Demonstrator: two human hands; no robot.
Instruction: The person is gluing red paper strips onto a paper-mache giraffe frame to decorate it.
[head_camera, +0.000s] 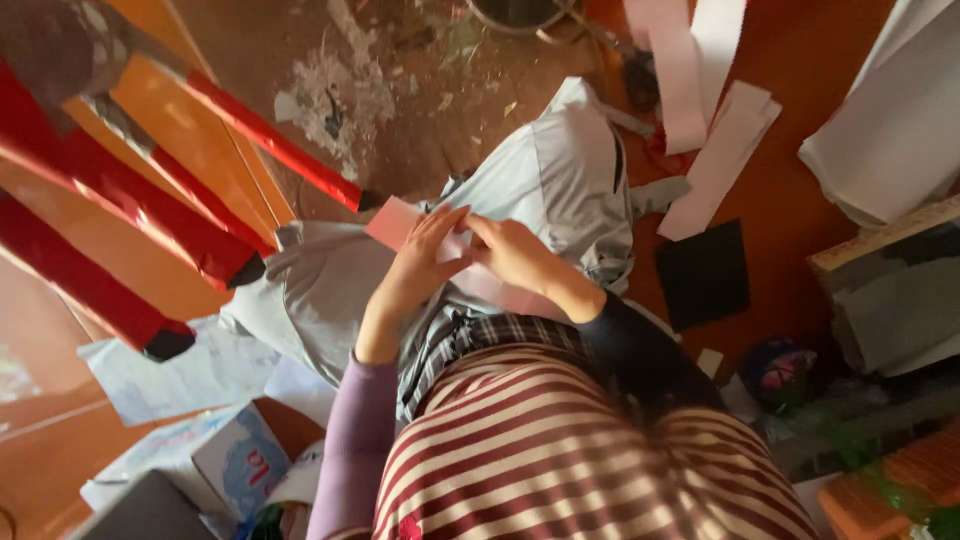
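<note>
1. Over the lap, at the middle of the view, a pink strip lay across grey cloth, one end near a red roll's tip, the other running under the right wrist.
2. The left hand had its grip closed on the strip, fingers on top and thumb pressed at the edge.
3. The right hand met it fingertip to fingertip, its grip likewise pinched on the strip just beside the left.
4. The grey cloth spread from the knees outward over the floor, with a plaid fabric below it and a striped top nearest the camera.
5. Left of the cloth, red rolls with dark ends lay slanted on an orange board.
6. Beyond the right hand, pale strips lay on the floor, and a black square sat just below them.
7. White sheets were stacked at the far right.
8. Crumpled paper and a blue-and-white box lay at the lower left.
</note>
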